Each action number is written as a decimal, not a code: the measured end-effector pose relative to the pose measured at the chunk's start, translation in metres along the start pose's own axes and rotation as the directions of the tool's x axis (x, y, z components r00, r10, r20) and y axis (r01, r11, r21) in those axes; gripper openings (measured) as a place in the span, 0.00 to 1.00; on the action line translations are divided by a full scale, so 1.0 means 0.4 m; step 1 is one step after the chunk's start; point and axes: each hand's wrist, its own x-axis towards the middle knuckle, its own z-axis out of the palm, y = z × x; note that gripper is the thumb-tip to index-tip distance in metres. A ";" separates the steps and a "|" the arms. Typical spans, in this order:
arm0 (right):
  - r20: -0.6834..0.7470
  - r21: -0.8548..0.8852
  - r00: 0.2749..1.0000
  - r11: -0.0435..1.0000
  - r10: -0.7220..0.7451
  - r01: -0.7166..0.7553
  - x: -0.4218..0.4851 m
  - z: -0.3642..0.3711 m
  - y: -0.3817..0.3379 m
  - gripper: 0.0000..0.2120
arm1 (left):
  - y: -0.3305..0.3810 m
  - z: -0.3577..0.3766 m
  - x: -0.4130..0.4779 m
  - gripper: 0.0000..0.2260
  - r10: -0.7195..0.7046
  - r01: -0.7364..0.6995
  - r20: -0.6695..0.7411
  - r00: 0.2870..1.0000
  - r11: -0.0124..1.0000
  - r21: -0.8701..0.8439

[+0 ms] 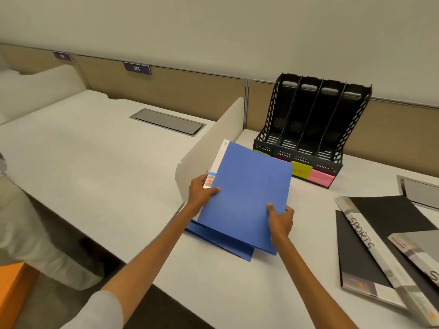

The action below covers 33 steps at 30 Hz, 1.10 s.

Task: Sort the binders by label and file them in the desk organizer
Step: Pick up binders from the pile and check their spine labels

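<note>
I hold a blue binder (247, 191) tilted above the desk, its white spine with coloured tabs facing left. My left hand (202, 192) grips the spine edge, thumb on the cover. My right hand (280, 220) grips the lower right edge. A second blue binder (223, 243) lies flat beneath it. The black desk organizer (306, 129) with several slots stands behind, all slots bare; green, yellow and pink sticky labels hang on its front. At the right lie a black binder (380, 238) with "SPORTS" on its spine and a grey binder (420, 252) overlapping it.
A white divider panel (209, 148) stands just left of the held binder, separating two desks. The left desk has a grey cable hatch (167, 121); another hatch (420, 192) sits at far right. An orange object (11, 290) is at bottom left.
</note>
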 end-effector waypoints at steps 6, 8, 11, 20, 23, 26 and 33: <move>0.075 -0.050 0.997 0.999 0.013 -0.009 -0.063 0.096 0.031 0.26 | -0.048 -0.084 0.034 0.32 0.035 -0.055 0.077 0.996 0.960 0.273; 0.105 -0.107 0.994 0.994 0.033 -0.022 -0.075 0.115 0.046 0.29 | -0.063 -0.097 0.036 0.33 0.039 -0.071 0.113 0.993 0.951 0.302; 0.122 -0.230 0.991 0.973 0.049 -0.019 -0.084 0.130 0.063 0.34 | -0.083 -0.100 0.031 0.28 0.086 -0.137 0.167 0.982 0.936 0.326; 0.115 -0.742 0.988 0.652 -0.106 0.157 -0.092 0.119 0.079 0.39 | -0.124 -0.061 0.029 0.21 0.243 -0.388 0.315 0.918 0.722 0.573; 0.160 -0.764 0.977 0.608 -0.143 0.214 -0.097 0.116 0.089 0.39 | -0.128 -0.047 0.030 0.21 0.253 -0.406 0.325 0.911 0.684 0.606; 0.182 -0.745 0.973 0.625 -0.145 0.232 -0.099 0.113 0.088 0.37 | -0.132 -0.034 0.024 0.21 0.248 -0.400 0.320 0.914 0.678 0.616; 0.222 -0.693 0.965 0.674 -0.140 0.257 -0.088 0.078 0.081 0.37 | -0.112 0.006 -0.007 0.19 0.318 -0.370 0.192 0.928 0.746 0.553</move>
